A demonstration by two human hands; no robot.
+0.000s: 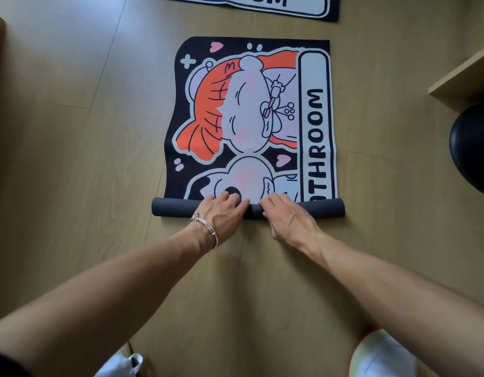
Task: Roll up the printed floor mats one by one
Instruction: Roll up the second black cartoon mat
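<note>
One printed mat lies flat on the wooden floor straight ahead of me, its near end wound into a tight grey roll with the backing outward. It looks soft, floppy and light, and I reckon that backing grips rather than slips, so the centre is a fair place to hold, though the free ends could wander and cone. Left hand, bracelet at the wrist, curls its fingers over the roll's middle; right hand does likewise just beside it, nearly touching. Beyond, a second mat lies flat at the far edge; a dark round stool sits off right.
</note>
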